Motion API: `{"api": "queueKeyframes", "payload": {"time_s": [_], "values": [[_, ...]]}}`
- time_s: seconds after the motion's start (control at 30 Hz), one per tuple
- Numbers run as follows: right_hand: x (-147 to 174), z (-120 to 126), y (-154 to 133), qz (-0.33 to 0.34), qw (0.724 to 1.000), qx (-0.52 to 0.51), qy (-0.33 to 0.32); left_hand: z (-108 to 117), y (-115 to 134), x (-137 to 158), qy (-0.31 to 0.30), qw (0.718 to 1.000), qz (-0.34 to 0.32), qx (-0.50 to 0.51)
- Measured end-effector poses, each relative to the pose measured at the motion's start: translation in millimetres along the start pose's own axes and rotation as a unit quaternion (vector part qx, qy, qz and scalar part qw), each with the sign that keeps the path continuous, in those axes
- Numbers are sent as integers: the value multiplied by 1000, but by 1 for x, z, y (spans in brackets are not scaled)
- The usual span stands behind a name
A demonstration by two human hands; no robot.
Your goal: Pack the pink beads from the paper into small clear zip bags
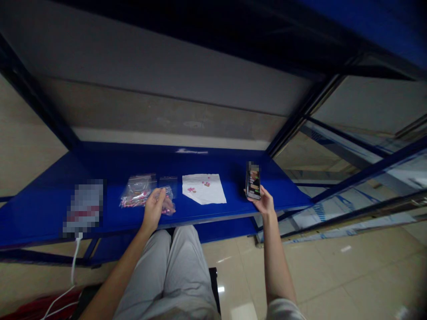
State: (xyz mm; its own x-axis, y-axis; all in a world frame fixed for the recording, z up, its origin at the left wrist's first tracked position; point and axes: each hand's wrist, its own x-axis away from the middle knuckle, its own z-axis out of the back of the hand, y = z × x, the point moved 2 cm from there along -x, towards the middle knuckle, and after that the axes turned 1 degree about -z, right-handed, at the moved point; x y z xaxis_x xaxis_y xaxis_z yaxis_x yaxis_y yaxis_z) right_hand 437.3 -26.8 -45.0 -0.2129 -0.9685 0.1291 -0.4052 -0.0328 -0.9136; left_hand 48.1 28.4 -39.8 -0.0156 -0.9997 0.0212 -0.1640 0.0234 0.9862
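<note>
My right hand (266,202) is closed around a smartphone (253,183) with a lit screen, held up over the right end of the blue shelf. My left hand (156,205) has its fingers curled on a small clear plastic bag (169,207) with pink pieces inside, near the shelf's front edge. Just left of that hand lies another clear zip bag (136,189) holding pink and dark bits. Between my hands a white sheet of paper (203,195) lies flat. Several small pink pieces (191,190) rest on it in two loose groups.
A blurred-out device (85,206) with a white cable (76,260) lies at the left on the blue shelf (116,226). Blue metal posts (293,113) frame the shelf, with a grey panel (173,80) behind. My legs (180,271) are close below the front edge.
</note>
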Motion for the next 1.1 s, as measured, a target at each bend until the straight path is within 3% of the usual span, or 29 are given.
{"api": "queueKeyframes", "payload": {"time_s": [0.13,0.27,1.1], "values": [[0,-1,0,-13,995,-87,-44,1,-1,0,1,1000,2,-8],[-1,3,2,-12,993,-116,-32,2,-2,0,-2,1000,-3,-9],[-1,7,5,11,995,-92,-35,3,-3,0,-1,1000,0,-5]]}}
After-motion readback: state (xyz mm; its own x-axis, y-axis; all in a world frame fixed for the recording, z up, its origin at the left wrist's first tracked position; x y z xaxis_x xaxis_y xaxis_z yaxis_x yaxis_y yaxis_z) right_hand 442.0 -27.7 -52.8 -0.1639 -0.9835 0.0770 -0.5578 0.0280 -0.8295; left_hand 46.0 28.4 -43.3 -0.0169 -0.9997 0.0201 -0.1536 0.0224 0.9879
